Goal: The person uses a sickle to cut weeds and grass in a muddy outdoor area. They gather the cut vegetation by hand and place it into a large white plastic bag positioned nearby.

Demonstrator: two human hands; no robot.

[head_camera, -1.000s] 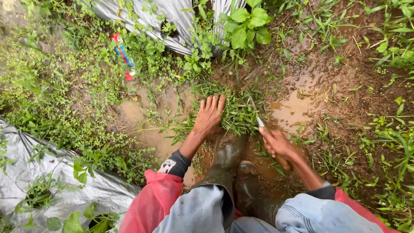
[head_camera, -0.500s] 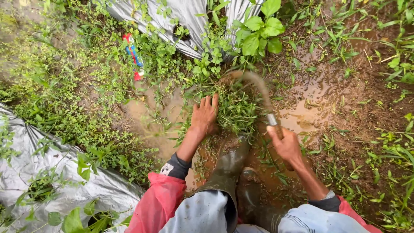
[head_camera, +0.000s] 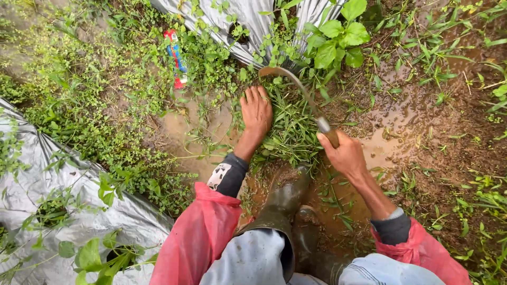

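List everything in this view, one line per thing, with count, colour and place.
sickle: one, rusty curved blade, handle in the right hand, tip arched over the grass
cut grass pile: one, green, centre, on the mud
puddle: several, brown muddy water, centre and right of the grass
plastic mulch sheet: two stretches, silver-grey, lower left and top centre
broad-leaved plant: one, bright green, top, growing by the sheet
wrapper: one, red and blue, upper left among the weeds
weeds: many, green, left and right edges
rubber boots: two, muddy dark green, bottom centre
left hand: one, flat, pressing on the grass
right hand: one, gripping the sickle handle
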